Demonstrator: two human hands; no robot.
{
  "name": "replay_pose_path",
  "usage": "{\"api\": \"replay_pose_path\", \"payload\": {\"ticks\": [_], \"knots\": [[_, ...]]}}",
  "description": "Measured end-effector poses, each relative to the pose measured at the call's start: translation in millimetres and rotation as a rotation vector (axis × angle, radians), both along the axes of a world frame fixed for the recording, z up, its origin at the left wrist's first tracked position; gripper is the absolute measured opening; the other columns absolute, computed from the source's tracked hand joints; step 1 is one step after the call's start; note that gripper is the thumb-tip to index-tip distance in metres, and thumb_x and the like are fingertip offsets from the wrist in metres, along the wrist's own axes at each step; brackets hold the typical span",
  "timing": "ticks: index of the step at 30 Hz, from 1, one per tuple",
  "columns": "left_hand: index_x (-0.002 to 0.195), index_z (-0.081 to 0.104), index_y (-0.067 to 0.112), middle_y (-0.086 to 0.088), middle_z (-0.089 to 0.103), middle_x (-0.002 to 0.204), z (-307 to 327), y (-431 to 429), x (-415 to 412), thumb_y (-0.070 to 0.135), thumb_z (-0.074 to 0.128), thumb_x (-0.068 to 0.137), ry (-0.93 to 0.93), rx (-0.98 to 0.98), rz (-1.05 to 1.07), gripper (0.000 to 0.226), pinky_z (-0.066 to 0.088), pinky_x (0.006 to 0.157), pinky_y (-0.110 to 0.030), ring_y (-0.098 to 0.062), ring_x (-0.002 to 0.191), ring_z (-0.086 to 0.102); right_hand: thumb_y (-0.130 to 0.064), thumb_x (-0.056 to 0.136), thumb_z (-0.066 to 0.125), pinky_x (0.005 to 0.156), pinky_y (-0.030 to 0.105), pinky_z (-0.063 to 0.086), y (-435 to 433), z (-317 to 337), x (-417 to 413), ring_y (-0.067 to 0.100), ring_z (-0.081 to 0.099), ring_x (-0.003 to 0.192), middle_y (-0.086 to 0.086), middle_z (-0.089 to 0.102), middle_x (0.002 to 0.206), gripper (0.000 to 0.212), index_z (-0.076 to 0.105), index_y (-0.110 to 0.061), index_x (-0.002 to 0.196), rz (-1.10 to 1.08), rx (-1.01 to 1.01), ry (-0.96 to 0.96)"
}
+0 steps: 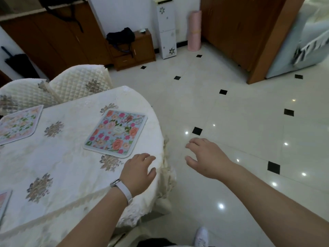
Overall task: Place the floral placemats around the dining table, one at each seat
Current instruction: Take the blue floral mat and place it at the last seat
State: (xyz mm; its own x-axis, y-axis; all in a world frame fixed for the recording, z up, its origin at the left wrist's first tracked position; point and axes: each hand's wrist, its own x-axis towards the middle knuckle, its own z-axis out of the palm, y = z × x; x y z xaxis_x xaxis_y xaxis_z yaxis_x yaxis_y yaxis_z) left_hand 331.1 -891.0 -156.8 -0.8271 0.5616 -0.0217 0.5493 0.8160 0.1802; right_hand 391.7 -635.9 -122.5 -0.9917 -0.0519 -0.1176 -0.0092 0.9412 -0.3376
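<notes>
Three floral placemats show from my head view. The nearest placemat (115, 133) lies flat on the table (71, 166), a little askew and close to the rounded edge. A second placemat (17, 124) sits at the far left before the quilted chairs (80, 82), and a corner of a third placemat (4, 202) peeks in at the lower left. My left grip (138, 172) hovers at the table's edge, just beside the nearest placemat, fingers loose and holding nothing. My right grip (204, 157) hangs over the floor (249, 122), off the table, also open and empty.

I think the main risk is the tablecloth (167, 175). It bunches and hangs at this edge, so a dragging palm or my wristband (124, 190) catching it could tug the cloth and slide every mat out of line. A careless brush could also push the nearest placemat further askew or over the rim. With nothing in either grip, a seat could go unserved, though I cannot see all the seats from here.

As for writing, the nearest placemat carries a small pale label (118, 129) at its centre, too small to read. The white dispenser (166, 29) by the wall shows only flower decals.
</notes>
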Motion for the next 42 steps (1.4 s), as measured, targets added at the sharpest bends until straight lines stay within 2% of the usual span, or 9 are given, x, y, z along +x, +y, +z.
{"api": "replay_pose_path", "payload": {"ticks": [6,13,20,24,27,29,34,40,42], "knots": [[0.116,0.066,0.021,0.001,0.067,0.114,-4.7,26.0,-14.8,0.050,0.042,0.083,0.001,0.038,0.034,0.050,0.051,0.083,-0.037,-0.022,0.104,0.060,-0.042,0.096,0.042,0.102,0.035,0.037,43.6,-0.5,-1.0,0.020,0.042,0.127,-0.003,0.047,0.141,0.046,0.049,-0.022,0.137,-0.009,0.054,-0.022],[0.117,0.066,0.019,0.001,0.067,0.115,-13.3,22.1,-48.3,0.054,0.038,0.081,-0.037,0.068,0.151,0.057,0.049,0.085,-0.037,-0.023,0.106,0.059,-0.044,0.096,0.042,0.104,0.035,0.037,64.9,-4.3,-41.3,0.018,0.040,0.130,-0.005,0.045,0.143,0.048,0.046,-0.023,0.139,0.027,0.076,-0.049],[0.126,0.059,0.021,0.001,0.060,0.127,-43.9,14.2,-115.2,0.048,0.045,0.088,-0.130,0.122,0.323,0.049,0.043,0.093,-0.037,-0.021,0.116,0.052,-0.045,0.096,0.042,0.105,0.034,0.036,63.2,-21.5,-136.3,0.017,0.040,0.130,-0.006,0.043,0.144,0.049,0.045,-0.023,0.140,0.179,0.141,-0.093],[0.123,0.062,0.019,0.000,0.064,0.120,-72.0,4.8,-161.5,0.058,0.033,0.082,-0.138,0.178,0.449,0.064,0.047,0.088,-0.039,-0.024,0.107,0.058,-0.044,0.096,0.045,0.103,0.032,0.038,57.8,-34.5,-216.0,0.017,0.042,0.129,-0.006,0.045,0.144,0.048,0.047,-0.023,0.139,0.270,0.159,-0.105],[0.125,0.060,0.017,-0.003,0.064,0.120,-91.9,-7.9,-185.6,0.058,0.031,0.082,-0.194,0.177,0.522,0.066,0.049,0.086,-0.041,-0.027,0.104,0.058,-0.043,0.096,0.046,0.103,0.034,0.039,43.3,-45.8,-271.2,0.020,0.044,0.128,-0.004,0.046,0.144,0.048,0.048,-0.021,0.139,0.353,0.187,-0.134],[0.125,0.060,0.015,-0.005,0.064,0.119,-102.1,-18.1,-196.4,0.055,0.034,0.083,-0.226,0.189,0.579,0.064,0.048,0.087,-0.040,-0.028,0.105,0.058,-0.041,0.096,0.047,0.101,0.036,0.040,29.1,-53.5,-297.7,0.020,0.045,0.127,-0.003,0.047,0.142,0.048,0.048,-0.020,0.139,0.395,0.166,-0.152],[0.126,0.060,0.017,-0.004,0.061,0.124,-105.1,-34.3,-212.5,0.036,0.052,0.092,-0.291,0.229,0.734,0.040,0.043,0.093,-0.039,-0.026,0.116,0.051,-0.040,0.096,0.048,0.097,0.037,0.043,-3.9,-61.9,-347.4,0.022,0.047,0.124,-0.002,0.050,0.138,0.046,0.050,-0.019,0.137,0.488,0.149,-0.167],[0.107,0.067,0.024,0.001,0.065,0.105,-111.6,-70.7,-216.4,0.044,0.046,0.089,-0.245,0.283,0.960,0.034,0.047,0.080,-0.035,-0.025,0.100,0.056,-0.040,0.096,0.049,0.094,0.034,0.042,-39.1,-67.1,-390.0,0.022,0.047,0.121,-0.003,0.049,0.137,0.047,0.048,-0.019,0.138,0.586,0.123,-0.184],[0.114,0.065,0.021,-0.001,0.064,0.111,-111.6,-77.7,-212.6,0.042,0.053,0.089,-0.241,0.297,1.034,0.035,0.048,0.083,-0.038,-0.027,0.104,0.055,-0.039,0.095,0.051,0.093,0.034,0.043,-50.6,-68.8,-402.9,0.023,0.049,0.120,-0.002,0.049,0.136,0.047,0.049,-0.019,0.137,0.601,0.110,-0.201]]}}
